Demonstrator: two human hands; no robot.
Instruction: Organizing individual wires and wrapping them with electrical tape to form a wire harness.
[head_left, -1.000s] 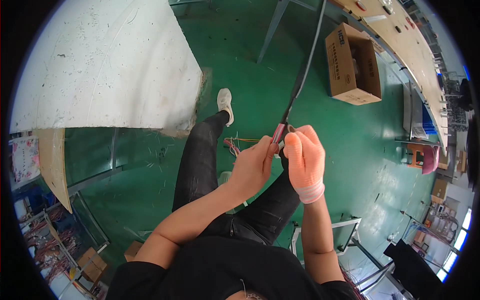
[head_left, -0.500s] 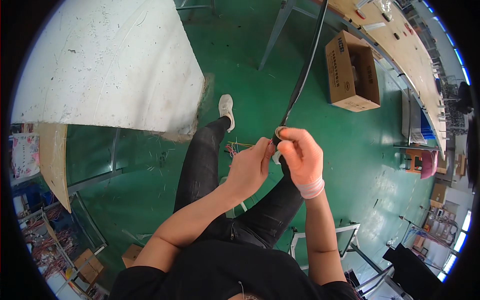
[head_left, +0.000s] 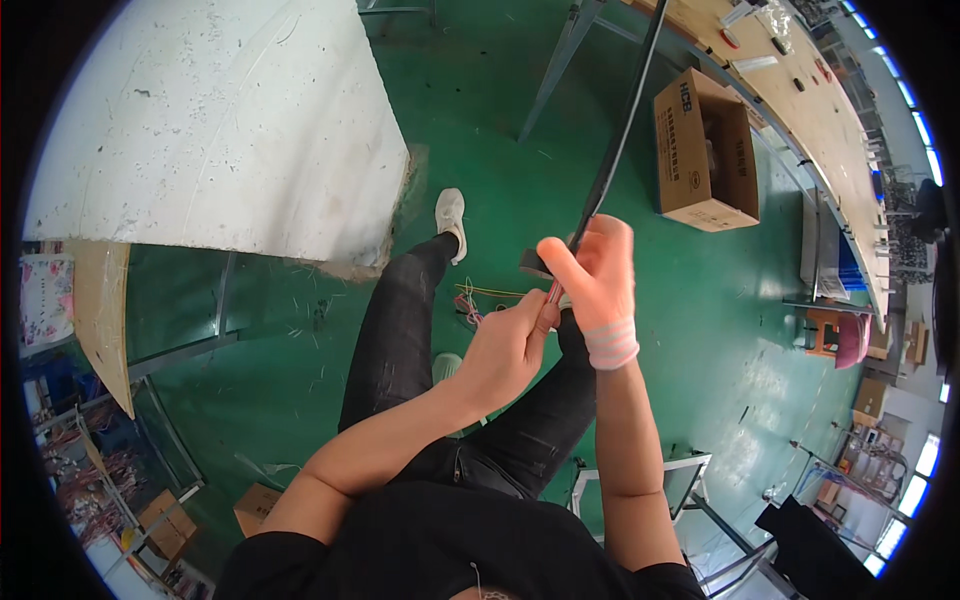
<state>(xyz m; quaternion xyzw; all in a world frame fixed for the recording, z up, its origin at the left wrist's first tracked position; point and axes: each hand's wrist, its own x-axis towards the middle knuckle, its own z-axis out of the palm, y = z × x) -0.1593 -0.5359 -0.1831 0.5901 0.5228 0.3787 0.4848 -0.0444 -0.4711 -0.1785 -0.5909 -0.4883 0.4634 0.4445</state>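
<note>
Black sheathed cable (head_left: 625, 120) ran from the upper edge, right of centre, down to the hands at mid-frame. Bare left hand (head_left: 510, 345) was closed on the red wires (head_left: 554, 290) at its lower end. Gloved right hand (head_left: 598, 285) was bent at the cable just above, thumb beside a dark tape-like roll (head_left: 534, 263); firmness of grip could not be determined. Open cardboard box (head_left: 680, 150) sat upper right on the green floor (head_left: 700, 310).

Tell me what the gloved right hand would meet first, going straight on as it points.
The right hand would likely meet the black cable, close against it and running ahead; depth is unclear.
</note>
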